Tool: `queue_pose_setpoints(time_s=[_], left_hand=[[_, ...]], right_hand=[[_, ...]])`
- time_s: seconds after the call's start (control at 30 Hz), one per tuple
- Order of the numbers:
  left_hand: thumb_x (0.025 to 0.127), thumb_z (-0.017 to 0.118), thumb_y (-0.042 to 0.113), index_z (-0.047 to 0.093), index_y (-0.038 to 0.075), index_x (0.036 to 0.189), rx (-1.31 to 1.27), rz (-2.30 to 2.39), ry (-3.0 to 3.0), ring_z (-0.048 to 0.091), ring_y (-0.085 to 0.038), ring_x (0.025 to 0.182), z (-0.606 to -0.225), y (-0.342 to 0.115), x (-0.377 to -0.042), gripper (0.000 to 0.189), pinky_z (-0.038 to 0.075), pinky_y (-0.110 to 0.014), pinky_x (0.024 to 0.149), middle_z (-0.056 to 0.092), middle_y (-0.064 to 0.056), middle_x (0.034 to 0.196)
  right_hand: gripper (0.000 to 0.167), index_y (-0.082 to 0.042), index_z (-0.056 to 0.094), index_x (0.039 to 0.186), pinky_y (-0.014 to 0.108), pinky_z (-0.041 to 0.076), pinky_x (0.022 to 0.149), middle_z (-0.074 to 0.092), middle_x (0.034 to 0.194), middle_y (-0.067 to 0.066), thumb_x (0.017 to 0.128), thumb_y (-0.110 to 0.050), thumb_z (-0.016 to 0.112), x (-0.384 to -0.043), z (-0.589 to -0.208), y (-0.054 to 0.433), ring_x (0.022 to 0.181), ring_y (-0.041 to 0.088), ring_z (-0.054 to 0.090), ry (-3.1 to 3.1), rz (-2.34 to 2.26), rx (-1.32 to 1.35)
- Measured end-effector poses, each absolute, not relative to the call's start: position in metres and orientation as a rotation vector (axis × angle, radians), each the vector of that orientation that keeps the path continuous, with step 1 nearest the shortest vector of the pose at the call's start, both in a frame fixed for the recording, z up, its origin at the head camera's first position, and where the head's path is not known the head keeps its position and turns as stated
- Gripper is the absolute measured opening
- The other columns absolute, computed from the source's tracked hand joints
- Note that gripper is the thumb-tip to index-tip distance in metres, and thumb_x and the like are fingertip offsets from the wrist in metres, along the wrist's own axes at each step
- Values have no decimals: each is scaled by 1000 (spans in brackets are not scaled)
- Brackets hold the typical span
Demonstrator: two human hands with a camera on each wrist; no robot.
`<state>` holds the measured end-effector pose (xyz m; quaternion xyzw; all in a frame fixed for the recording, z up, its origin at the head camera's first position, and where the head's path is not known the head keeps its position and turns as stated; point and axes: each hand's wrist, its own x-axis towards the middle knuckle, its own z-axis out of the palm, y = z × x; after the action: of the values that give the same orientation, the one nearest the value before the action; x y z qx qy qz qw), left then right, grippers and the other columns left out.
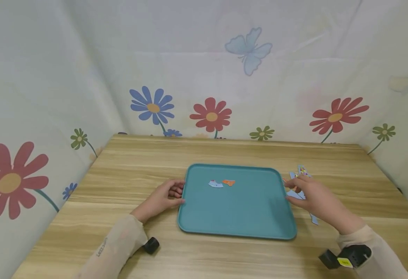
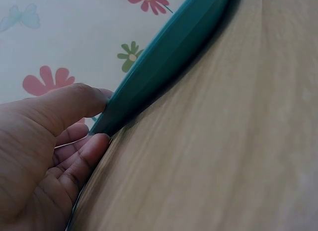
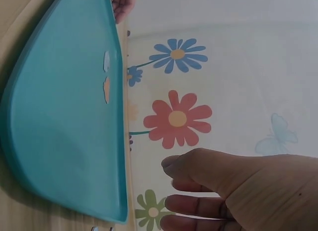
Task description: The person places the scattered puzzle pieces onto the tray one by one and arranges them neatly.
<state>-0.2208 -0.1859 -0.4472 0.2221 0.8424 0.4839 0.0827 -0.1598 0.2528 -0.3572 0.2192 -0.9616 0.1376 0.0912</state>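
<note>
A teal rectangular tray [image 1: 239, 217] lies on the wooden table. Two small flat pieces rest inside it near its far left: a pale blue printed piece [image 1: 216, 184] and an orange piece [image 1: 228, 182]. My left hand [image 1: 160, 199] holds the tray's left edge, thumb and fingertips at the rim in the left wrist view. Beside the right edge is my right hand [image 1: 315, 199], fingers loosely bent and thumb apart from them, nothing showing between them in the right wrist view. Several light blue printed pieces [image 1: 313, 219] lie beneath and around that hand, partly hidden by it.
The wooden table [image 1: 148, 155] reaches back to a white curtain [image 1: 176, 46] printed with flowers and a butterfly. Both wrists wear black devices, one [image 1: 151, 245] on the left and one [image 1: 329, 259] on the right, above the tabletop.
</note>
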Motion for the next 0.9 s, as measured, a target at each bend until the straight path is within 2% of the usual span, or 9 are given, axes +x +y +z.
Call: queue_pose_setpoints(time_s=[0.37,0.63,0.9], left_hand=[[85,73,9,46,-7,135,671,1449,2502,58,-23,99,-445,-185,-221,59,53,-25,84,58,-20,113],[85,73,9,46,-6,135,663,1453,2501,58,-22,99,-444,-185,-220,59,53,-25,85,59,-19,113],[85,73,9,45,-6,135,665,1444,2502,58,-22,100,-444,-186,-219,59,52,-25,85,58,-19,114]], right_hand=[[26,-4,68,100,27,50,63,65,93,3,78,-15,78,-154,-366,271,76,15,58,-2853,427,651],[26,-5,68,97,29,51,63,65,92,4,78,-18,79,-150,-374,283,76,17,62,-2898,389,613],[26,-5,68,97,25,49,60,66,91,2,77,-17,79,-149,-381,293,75,14,60,-2956,422,590]])
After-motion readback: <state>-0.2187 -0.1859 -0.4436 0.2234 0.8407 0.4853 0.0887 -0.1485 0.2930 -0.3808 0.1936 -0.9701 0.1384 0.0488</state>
